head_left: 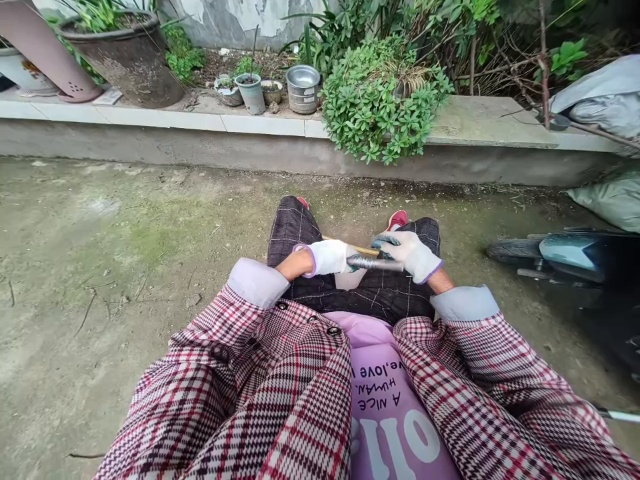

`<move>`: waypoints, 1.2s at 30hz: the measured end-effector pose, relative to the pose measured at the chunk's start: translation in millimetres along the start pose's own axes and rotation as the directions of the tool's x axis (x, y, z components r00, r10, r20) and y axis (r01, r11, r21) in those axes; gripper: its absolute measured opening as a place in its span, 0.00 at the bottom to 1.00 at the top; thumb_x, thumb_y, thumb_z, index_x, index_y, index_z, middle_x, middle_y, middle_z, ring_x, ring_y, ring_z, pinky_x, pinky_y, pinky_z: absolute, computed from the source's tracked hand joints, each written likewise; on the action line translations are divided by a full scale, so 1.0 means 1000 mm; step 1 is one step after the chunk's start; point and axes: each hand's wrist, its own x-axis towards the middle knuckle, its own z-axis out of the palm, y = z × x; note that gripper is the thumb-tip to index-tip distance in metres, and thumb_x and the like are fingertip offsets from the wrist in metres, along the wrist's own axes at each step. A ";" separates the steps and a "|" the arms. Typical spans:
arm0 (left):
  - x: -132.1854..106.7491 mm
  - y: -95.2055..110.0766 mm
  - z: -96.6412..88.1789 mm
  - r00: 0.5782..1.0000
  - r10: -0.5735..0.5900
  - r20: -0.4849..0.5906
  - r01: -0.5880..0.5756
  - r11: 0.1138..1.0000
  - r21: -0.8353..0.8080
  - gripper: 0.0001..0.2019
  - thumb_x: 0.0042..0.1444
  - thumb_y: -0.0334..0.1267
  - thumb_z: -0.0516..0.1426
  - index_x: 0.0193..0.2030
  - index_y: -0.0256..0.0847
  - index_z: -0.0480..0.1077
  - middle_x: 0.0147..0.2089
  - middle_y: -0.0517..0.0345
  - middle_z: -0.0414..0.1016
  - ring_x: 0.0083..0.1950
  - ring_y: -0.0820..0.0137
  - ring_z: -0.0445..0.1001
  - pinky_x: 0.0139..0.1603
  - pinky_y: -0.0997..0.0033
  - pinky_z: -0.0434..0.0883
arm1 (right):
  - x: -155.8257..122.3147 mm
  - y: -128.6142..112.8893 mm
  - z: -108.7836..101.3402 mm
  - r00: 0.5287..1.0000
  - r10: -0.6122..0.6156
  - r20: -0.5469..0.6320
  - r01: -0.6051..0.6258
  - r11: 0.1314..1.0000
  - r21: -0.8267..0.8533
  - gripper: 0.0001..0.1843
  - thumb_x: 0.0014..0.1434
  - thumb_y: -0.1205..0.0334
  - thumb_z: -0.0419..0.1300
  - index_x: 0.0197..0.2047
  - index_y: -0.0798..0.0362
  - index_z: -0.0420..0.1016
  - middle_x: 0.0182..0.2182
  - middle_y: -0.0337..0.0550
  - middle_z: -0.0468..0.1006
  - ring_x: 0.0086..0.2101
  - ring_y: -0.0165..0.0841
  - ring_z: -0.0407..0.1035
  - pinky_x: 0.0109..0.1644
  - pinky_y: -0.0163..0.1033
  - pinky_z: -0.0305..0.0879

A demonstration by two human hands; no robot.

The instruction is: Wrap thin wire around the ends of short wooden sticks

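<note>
I sit with both hands over my lap, each in a white work glove with a purple cuff. My left hand (330, 257) is closed round one end of a grey metal bar or tool (376, 263) that lies across my knees. My right hand (409, 252) grips its other end, fingers curled over it. A thin yellowish wooden stick (361, 249) shows just behind the metal piece, between the two hands. I wear a red plaid coat, a pink shirt and dark checked trousers (295, 230); red shoes (397, 219) peek out beyond my knees.
Bare concrete ground (125, 253) spreads to the left. A low tiled ledge (250, 123) ahead carries a large pot (130, 57), small pots, a metal bowl (303, 87) and a leafy bush (383, 100). A scooter (565, 257) and grey sacks (607, 197) stand at right.
</note>
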 end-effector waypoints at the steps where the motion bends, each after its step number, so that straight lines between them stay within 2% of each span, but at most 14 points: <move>1: 0.001 0.001 -0.002 1.000 0.003 0.003 -0.003 0.999 -0.042 0.04 0.55 0.36 0.65 0.35 0.37 0.78 0.23 0.59 0.73 0.25 0.70 0.72 0.30 0.72 0.67 | 0.000 0.000 0.002 1.000 0.007 0.001 -0.007 1.000 0.027 0.11 0.62 0.60 0.59 0.37 0.51 0.84 0.36 0.46 0.86 0.36 0.39 0.78 0.44 0.40 0.71; 4: 0.006 -0.002 -0.010 1.000 0.005 0.017 -0.001 0.977 -0.215 0.09 0.61 0.41 0.61 0.42 0.37 0.77 0.24 0.61 0.72 0.20 0.75 0.66 0.22 0.76 0.64 | -0.003 -0.011 0.008 1.000 0.011 0.012 -0.011 0.996 0.083 0.13 0.63 0.58 0.58 0.36 0.53 0.84 0.32 0.44 0.84 0.32 0.36 0.76 0.39 0.38 0.69; 8: 0.013 -0.010 -0.011 0.992 -0.126 0.011 0.115 0.866 -0.487 0.08 0.59 0.38 0.61 0.41 0.36 0.75 0.22 0.65 0.69 0.16 0.78 0.60 0.15 0.78 0.57 | -0.012 -0.038 0.013 0.996 -0.021 0.081 0.006 0.983 0.183 0.13 0.62 0.57 0.58 0.39 0.53 0.83 0.28 0.40 0.82 0.30 0.32 0.73 0.36 0.36 0.66; 10: 0.013 -0.010 -0.009 0.986 -0.169 0.004 0.147 0.845 -0.514 0.07 0.56 0.37 0.63 0.39 0.36 0.75 0.20 0.66 0.68 0.15 0.79 0.59 0.14 0.79 0.53 | -0.015 -0.048 0.012 0.988 0.021 0.156 -0.068 0.949 0.307 0.13 0.61 0.57 0.59 0.41 0.53 0.83 0.28 0.41 0.81 0.27 0.31 0.72 0.31 0.35 0.66; 12: 0.012 -0.007 -0.009 0.984 -0.179 0.014 0.155 0.809 -0.567 0.08 0.54 0.38 0.65 0.37 0.36 0.74 0.20 0.66 0.67 0.14 0.80 0.58 0.14 0.79 0.52 | -0.016 -0.051 0.009 0.973 0.061 0.224 -0.161 0.873 0.460 0.15 0.59 0.53 0.61 0.41 0.55 0.83 0.29 0.44 0.82 0.24 0.30 0.70 0.24 0.34 0.64; 15: 0.007 0.002 -0.015 0.988 -0.144 0.057 0.140 0.667 -0.732 0.13 0.53 0.41 0.67 0.41 0.36 0.75 0.20 0.68 0.67 0.14 0.82 0.56 0.14 0.79 0.54 | -0.012 -0.048 0.003 0.978 0.057 0.201 -0.173 0.763 0.623 0.20 0.56 0.46 0.67 0.39 0.57 0.83 0.33 0.49 0.84 0.24 0.30 0.71 0.21 0.34 0.65; 18: 0.005 0.007 -0.023 0.994 -0.040 0.100 0.107 0.491 -0.864 0.18 0.53 0.42 0.67 0.47 0.35 0.75 0.20 0.70 0.66 0.14 0.83 0.53 0.16 0.80 0.56 | -0.009 -0.044 -0.005 0.990 0.032 0.135 -0.118 0.710 0.694 0.23 0.54 0.42 0.71 0.38 0.56 0.85 0.40 0.51 0.86 0.32 0.34 0.76 0.28 0.35 0.73; 20: 0.006 0.007 -0.026 0.993 0.007 0.118 0.105 0.412 -0.905 0.19 0.54 0.43 0.67 0.48 0.35 0.74 0.21 0.69 0.67 0.14 0.83 0.53 0.16 0.80 0.55 | -0.009 -0.042 -0.009 0.990 0.025 0.141 -0.118 0.696 0.708 0.23 0.53 0.42 0.73 0.38 0.55 0.86 0.41 0.51 0.86 0.35 0.35 0.77 0.31 0.36 0.75; 21: 0.007 0.007 -0.027 0.993 0.006 0.118 0.107 0.382 -0.918 0.18 0.54 0.44 0.68 0.47 0.36 0.74 0.21 0.69 0.68 0.15 0.83 0.53 0.16 0.80 0.54 | -0.009 -0.041 -0.010 0.986 0.027 0.165 -0.138 0.691 0.709 0.24 0.52 0.41 0.74 0.38 0.56 0.86 0.39 0.51 0.86 0.34 0.35 0.77 0.30 0.35 0.75; 24: 0.012 0.003 -0.031 0.996 -0.058 0.069 0.084 0.323 -0.943 0.16 0.53 0.42 0.68 0.43 0.36 0.72 0.26 0.64 0.73 0.15 0.84 0.55 0.15 0.80 0.54 | -0.007 -0.040 -0.014 0.967 0.064 0.247 -0.224 0.673 0.705 0.29 0.48 0.38 0.76 0.37 0.59 0.85 0.27 0.48 0.82 0.22 0.29 0.71 0.20 0.33 0.68; 28: 0.017 -0.003 -0.041 0.991 -0.132 -0.010 0.029 0.289 -0.957 0.13 0.52 0.38 0.67 0.39 0.36 0.70 0.30 0.60 0.78 0.15 0.84 0.54 0.15 0.79 0.57 | 0.006 -0.038 -0.024 0.968 0.145 0.203 -0.248 0.659 0.710 0.29 0.48 0.38 0.76 0.35 0.60 0.84 0.22 0.42 0.78 0.18 0.25 0.65 0.17 0.31 0.63; 32: 0.023 -0.006 -0.052 0.984 -0.177 -0.027 0.024 0.276 -0.961 0.13 0.51 0.38 0.67 0.39 0.36 0.70 0.32 0.58 0.80 0.15 0.84 0.55 0.15 0.78 0.58 | 0.024 -0.041 -0.037 0.960 0.212 0.182 -0.279 0.684 0.674 0.23 0.48 0.46 0.77 0.33 0.59 0.84 0.19 0.38 0.73 0.19 0.23 0.63 0.16 0.28 0.59; 36: 0.033 -0.008 -0.059 0.973 -0.230 -0.028 0.034 0.258 -0.965 0.14 0.50 0.39 0.68 0.37 0.37 0.68 0.34 0.57 0.81 0.16 0.85 0.56 0.16 0.79 0.58 | 0.045 -0.041 -0.040 0.951 0.241 0.192 -0.304 0.638 0.708 0.21 0.48 0.47 0.77 0.31 0.57 0.83 0.18 0.37 0.72 0.18 0.23 0.62 0.16 0.28 0.59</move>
